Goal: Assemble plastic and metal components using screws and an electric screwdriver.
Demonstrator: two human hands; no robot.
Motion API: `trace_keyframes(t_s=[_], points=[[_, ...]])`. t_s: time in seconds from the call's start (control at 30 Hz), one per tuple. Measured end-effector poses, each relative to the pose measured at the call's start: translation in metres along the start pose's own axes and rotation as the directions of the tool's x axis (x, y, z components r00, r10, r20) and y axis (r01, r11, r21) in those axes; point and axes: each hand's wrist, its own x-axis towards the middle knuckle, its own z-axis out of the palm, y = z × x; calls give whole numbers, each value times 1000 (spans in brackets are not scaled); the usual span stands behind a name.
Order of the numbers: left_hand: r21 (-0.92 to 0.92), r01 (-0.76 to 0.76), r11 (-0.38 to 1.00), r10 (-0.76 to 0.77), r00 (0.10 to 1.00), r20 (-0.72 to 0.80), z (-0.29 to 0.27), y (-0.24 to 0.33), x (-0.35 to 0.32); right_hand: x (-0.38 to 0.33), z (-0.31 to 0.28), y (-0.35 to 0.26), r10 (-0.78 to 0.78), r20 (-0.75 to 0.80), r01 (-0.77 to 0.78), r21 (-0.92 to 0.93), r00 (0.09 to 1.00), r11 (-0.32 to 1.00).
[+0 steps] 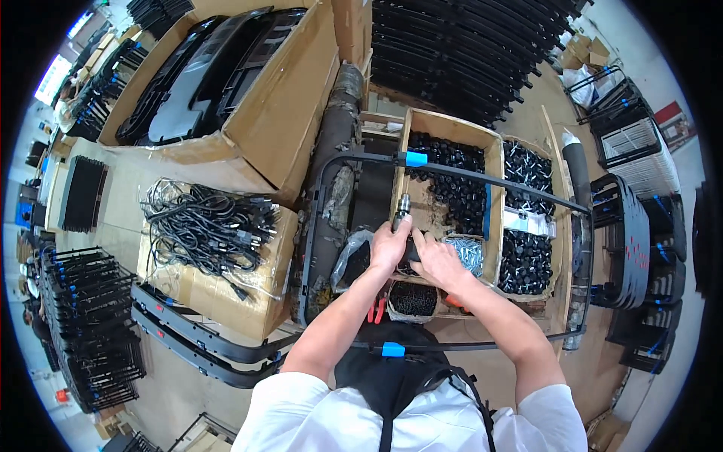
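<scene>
A power screwdriver (405,202) with a metal chuck and a dark body points away from me over the wooden parts trays. My left hand (389,247) is closed around it just behind the chuck. My right hand (439,264) is bent over the dark body, its grip partly hidden. Around both arms lies a large black rectangular frame (497,181), with a blue clip (416,159) on its far bar and another blue clip (393,349) on its near bar. Beneath the hands, a wooden tray (493,154) holds black caps (463,177) and silver screws (468,255).
Bins of black-headed bolts (525,260) stand to the right. Nearer me are a box of small black screws (413,300) and red-handled pliers (376,309). On the left, coiled black cables (215,230) lie on a carton, below a large cardboard box (279,98) of black panels.
</scene>
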Motion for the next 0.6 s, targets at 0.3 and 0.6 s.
trace_keyframes(t_s=[0.3,0.6], points=[[70,13,997,-1,984,-178,-6,13,15,35,-2,13,-50,10,50,22,999,998],[164,-65,984,87,988,-130,-4,-6,33,38,5,17,-62,-48,65,69,997,995]])
